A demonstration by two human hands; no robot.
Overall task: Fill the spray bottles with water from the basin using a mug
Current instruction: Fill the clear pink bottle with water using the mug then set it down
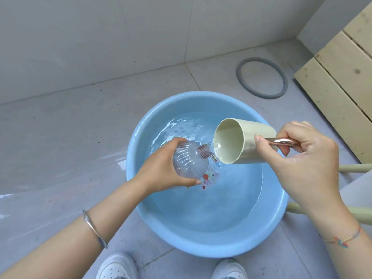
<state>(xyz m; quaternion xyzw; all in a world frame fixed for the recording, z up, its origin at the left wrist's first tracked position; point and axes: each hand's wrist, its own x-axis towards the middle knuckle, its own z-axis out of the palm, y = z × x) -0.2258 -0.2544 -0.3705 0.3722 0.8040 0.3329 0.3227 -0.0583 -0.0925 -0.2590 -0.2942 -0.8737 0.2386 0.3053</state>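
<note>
A blue basin (211, 244) of water stands on the floor below me. My left hand (161, 168) grips a clear ribbed bottle (189, 160) over the water, tilted with its open threaded neck toward the right. My right hand (304, 156) holds a cream mug (241, 141) by its shiny copper handle (279, 141). The mug is tipped on its side, its rim right at the bottle neck, and a little water lies at the lower lip. Coloured specks show through the water under the bottle.
A grey rubber ring (261, 77) lies on the tiled floor beyond the basin. Pale wooden boards (342, 81) stand at the right. Cream chair legs (354, 168) are close to the basin's right side. My white shoes (118, 266) are at the near rim.
</note>
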